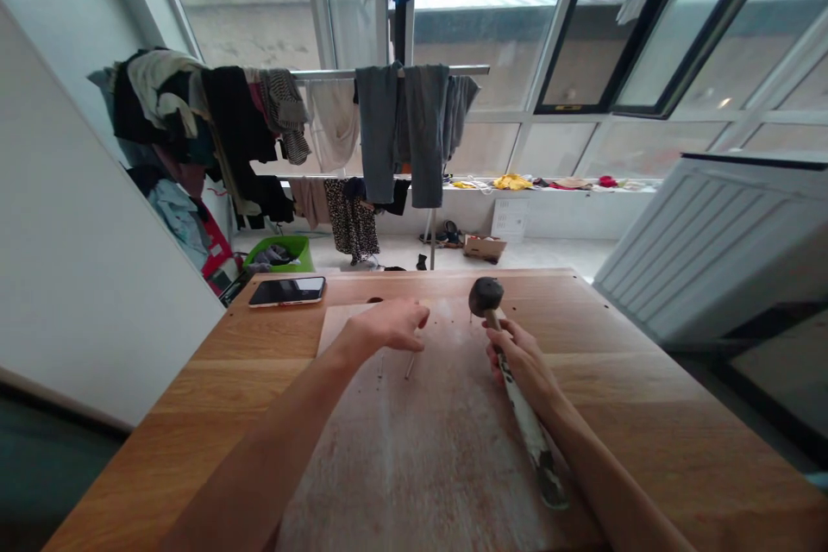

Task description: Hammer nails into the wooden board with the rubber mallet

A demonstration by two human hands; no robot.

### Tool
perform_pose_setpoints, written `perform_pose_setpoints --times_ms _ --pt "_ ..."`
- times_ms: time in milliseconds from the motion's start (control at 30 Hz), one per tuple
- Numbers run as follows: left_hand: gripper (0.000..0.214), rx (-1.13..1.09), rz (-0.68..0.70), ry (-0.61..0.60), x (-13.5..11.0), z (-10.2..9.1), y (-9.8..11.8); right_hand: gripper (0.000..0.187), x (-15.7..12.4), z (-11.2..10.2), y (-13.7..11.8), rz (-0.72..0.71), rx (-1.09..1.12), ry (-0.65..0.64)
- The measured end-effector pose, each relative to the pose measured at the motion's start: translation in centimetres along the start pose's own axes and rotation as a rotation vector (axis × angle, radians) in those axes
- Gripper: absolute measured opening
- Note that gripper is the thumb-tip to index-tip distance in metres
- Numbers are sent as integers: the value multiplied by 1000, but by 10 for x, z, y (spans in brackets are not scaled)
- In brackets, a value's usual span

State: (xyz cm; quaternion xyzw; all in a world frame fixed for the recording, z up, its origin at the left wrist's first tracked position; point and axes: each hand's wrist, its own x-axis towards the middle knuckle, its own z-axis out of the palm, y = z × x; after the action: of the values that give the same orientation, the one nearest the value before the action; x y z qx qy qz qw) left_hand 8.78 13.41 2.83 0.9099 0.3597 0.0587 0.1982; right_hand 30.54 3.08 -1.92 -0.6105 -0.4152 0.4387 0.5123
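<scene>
My right hand (521, 355) is wrapped round the handle of a rubber mallet (531, 431), close below its black head (486, 297). The mallet's worn, paint-flecked handle slants down toward me. Over the far part of a worn wooden board (401, 466), my left hand (388, 326) reaches with thumb and forefinger apart; nothing shows between them. Just below its thumb is a thin nail-like pin (410, 366), tilted. Another thin pin (380, 364) stands left of it, under the wrist. A short pin (471, 316) stands near the mallet head. Small dark holes dot the board.
The board lies on a wooden table (213, 379). A phone (287, 291) rests at the table's far left. Beyond stand a drying rack with clothes (375, 134), a green basin (297, 252) and a cardboard box (484, 248). A white ridged panel (699, 233) stands at the right.
</scene>
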Motion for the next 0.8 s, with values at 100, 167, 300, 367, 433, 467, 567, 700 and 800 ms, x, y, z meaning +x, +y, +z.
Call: perform_pose_setpoints --times_ms 100,167,300,367,433,467,567,700,800 --pt "11 82 -6 -22 -7 5 1 43 0 1 0 -19 -6 -12" --pt "14 105 2 -19 -6 10 4 43 0 2 0 -22 -7 -27" --pt "11 79 43 10 1 12 8 43 0 2 0 -16 -13 -26" --pt "9 39 61 36 8 12 9 44 -1 1 -1 -32 -9 -13" --pt "13 -7 69 69 17 16 9 46 -2 0 -2 -54 11 4" --pt "15 -28 70 88 22 19 9 47 -2 0 -2 -63 30 9" --pt "17 -78 70 140 38 30 7 48 -4 -1 -5 -81 98 -5" --pt "17 -118 66 188 51 41 3 48 -5 -1 -6 -52 117 -96" --pt "20 -150 61 203 55 45 1 46 -4 -1 -7 -3 72 -100"
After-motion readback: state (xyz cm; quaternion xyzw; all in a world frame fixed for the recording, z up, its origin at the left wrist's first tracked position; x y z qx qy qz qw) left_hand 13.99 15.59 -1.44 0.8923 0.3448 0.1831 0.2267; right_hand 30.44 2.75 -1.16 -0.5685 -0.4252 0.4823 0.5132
